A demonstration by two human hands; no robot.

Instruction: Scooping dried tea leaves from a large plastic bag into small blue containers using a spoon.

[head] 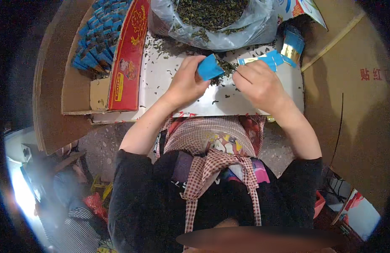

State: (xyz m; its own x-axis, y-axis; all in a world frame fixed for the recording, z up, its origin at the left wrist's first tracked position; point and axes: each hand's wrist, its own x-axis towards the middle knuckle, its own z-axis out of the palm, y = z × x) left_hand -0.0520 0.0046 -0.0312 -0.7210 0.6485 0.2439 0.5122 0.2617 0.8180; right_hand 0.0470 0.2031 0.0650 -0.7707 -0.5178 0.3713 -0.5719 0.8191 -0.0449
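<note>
My left hand [188,83] grips a blue packet [210,68] between thumb and fingers, tilted over the white work surface. To its right, my right hand [256,83] has its fingers curled at a thin tool's end, possibly a spoon, with dried leaves [226,67] between the hands. The tool is mostly hidden. Just behind my right hand lie flat blue and gold packets [270,60]. Farther right is a stack of similar packets [292,46]. A clear plastic bag [258,30] full of dried, dark green leaves, which look like tea, stands behind both hands.
At the left, an open cardboard box [123,63] with a red printed side holds many blue packets [101,34]. Loose leaves are scattered over the white surface [163,91]. Brown cardboard [349,95] with a light strip lies at the right. A person in striped clothing [78,227] is at the lower left.
</note>
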